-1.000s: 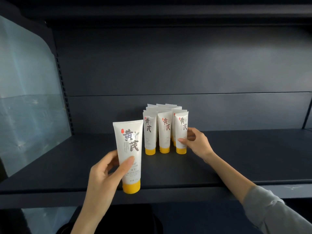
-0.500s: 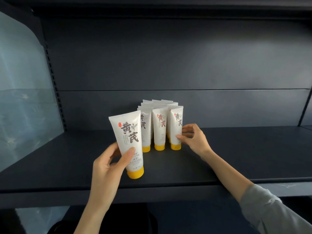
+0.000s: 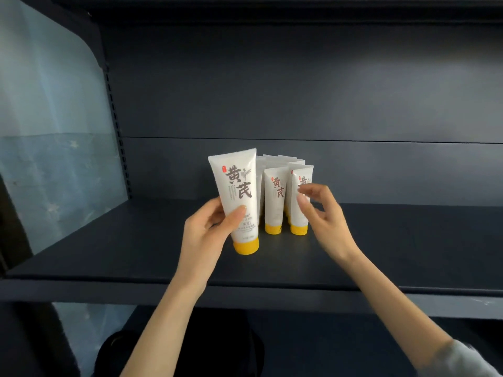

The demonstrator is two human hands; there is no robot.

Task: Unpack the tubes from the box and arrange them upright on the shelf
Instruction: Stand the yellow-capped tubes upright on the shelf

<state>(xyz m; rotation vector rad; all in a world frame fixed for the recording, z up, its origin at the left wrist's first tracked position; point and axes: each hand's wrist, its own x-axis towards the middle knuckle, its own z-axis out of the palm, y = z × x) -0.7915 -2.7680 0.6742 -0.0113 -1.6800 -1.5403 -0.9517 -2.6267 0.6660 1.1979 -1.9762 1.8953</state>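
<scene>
A white tube with a yellow cap [image 3: 239, 186] is held upright, cap down, by my left hand [image 3: 206, 235], thumb on its front and fingers behind. It hovers just above the dark shelf [image 3: 408, 254], close against the left side of a cluster of standing tubes [image 3: 275, 202], and hides the cluster's front-left tube. My right hand [image 3: 326, 221] floats in front of the front-right tube [image 3: 299, 216] with fingers loosely curled, holding nothing. The box is out of view.
A slotted upright [image 3: 117, 131] and a pale blue wall [image 3: 54, 118] bound the shelf on the left. The dark back panel [image 3: 299, 91] stands behind the tubes, and an upper shelf [image 3: 272, 6] hangs overhead. Bare shelf surface stretches to both sides of the cluster.
My left hand has carried its tube up and right, from the shelf's front edge to the cluster's left side. My right hand has lifted off the front-right tube.
</scene>
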